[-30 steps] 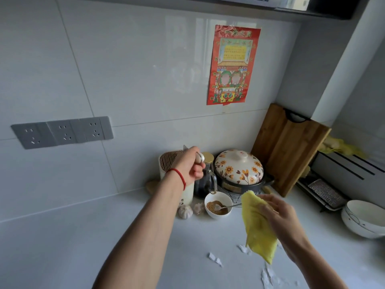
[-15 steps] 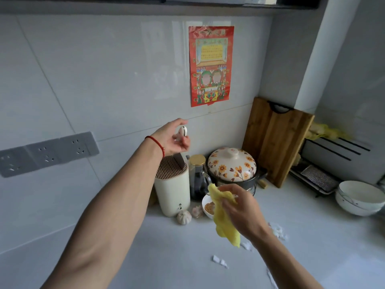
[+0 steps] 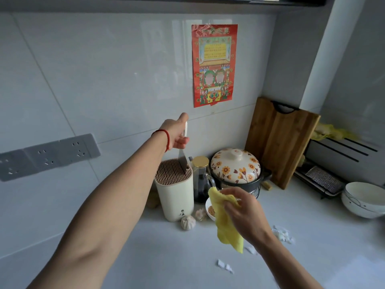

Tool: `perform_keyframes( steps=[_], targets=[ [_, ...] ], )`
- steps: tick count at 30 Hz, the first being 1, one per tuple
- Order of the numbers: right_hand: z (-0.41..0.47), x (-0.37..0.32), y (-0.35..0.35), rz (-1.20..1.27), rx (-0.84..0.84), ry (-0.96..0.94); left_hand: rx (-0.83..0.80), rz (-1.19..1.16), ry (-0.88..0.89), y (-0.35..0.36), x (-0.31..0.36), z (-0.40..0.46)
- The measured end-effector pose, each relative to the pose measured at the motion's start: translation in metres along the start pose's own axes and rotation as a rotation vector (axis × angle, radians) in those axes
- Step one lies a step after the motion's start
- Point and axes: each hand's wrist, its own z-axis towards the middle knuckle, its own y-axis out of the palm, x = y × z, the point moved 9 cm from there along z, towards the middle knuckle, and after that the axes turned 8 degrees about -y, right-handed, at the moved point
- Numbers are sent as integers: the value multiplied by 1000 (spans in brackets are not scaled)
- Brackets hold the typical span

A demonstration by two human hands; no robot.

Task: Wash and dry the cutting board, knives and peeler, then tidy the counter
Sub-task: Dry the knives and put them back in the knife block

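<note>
My left hand (image 3: 177, 134) grips the white handle of a knife (image 3: 183, 161) high above the cream knife block (image 3: 175, 195). The blade points down and its tip sits in the block's slotted top. In my right hand (image 3: 245, 213), lower and in front of the block, I hold a crumpled yellow cloth (image 3: 225, 226) above the counter. The wooden cutting board (image 3: 279, 142) leans upright in the wall corner at the right. No peeler shows.
A flowered pot (image 3: 235, 165), a dark glass bottle (image 3: 201, 180), a small bowl (image 3: 209, 207) and garlic bulbs (image 3: 188, 222) crowd around the block. Stacked white bowls (image 3: 364, 200) and a black rack (image 3: 323, 180) stand at the right. White scraps (image 3: 282, 234) lie on the counter.
My left hand has risen from the block's top, and more of the knife blade now shows above the slots. My right hand with the cloth has stayed in front of the small bowl.
</note>
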Motion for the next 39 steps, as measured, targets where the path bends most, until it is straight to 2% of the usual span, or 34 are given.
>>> perform_keyframes(
  steps=[2, 6, 8, 10, 14, 19, 25, 27, 28, 30, 31, 34, 39],
  targets=[
    [-3, 3, 1, -5, -4, 3, 52, 95, 50, -4, -1, 0],
    [-11, 9, 0, -16, 13, 20, 12, 217, 9, 3, -44, 6],
    [-13, 12, -2, -16, 6, 28, 62, 229, 40, 4, -52, 10],
    [-13, 14, -2, -22, -10, 43, 78, 204, 36, 3, -53, 17],
    [-17, 20, -4, -12, -14, 81, -14, 46, -97, 6, -69, 26],
    [-25, 27, -10, -32, -13, 106, 46, -126, -139, 10, -72, 33],
    [-33, 30, -19, 3, -3, 105, 63, -131, -137, 14, -76, 24],
    [-40, 35, -25, 50, 20, 115, 109, -85, -99, 14, -76, 9],
    [-45, 39, -29, 72, 25, 123, 184, -40, -45, 11, -76, -3],
    [-60, 47, -38, 104, 40, 156, 377, 59, 120, 11, -83, -40],
    [-62, 54, -41, 129, 53, 167, 413, 68, 207, 17, -90, -58],
    [-95, 89, -74, 135, 148, 240, 163, 119, 299, 103, -140, -127],
    [-183, 180, -172, 155, 333, 412, -310, 424, 282, 284, -231, -249]
  ],
)
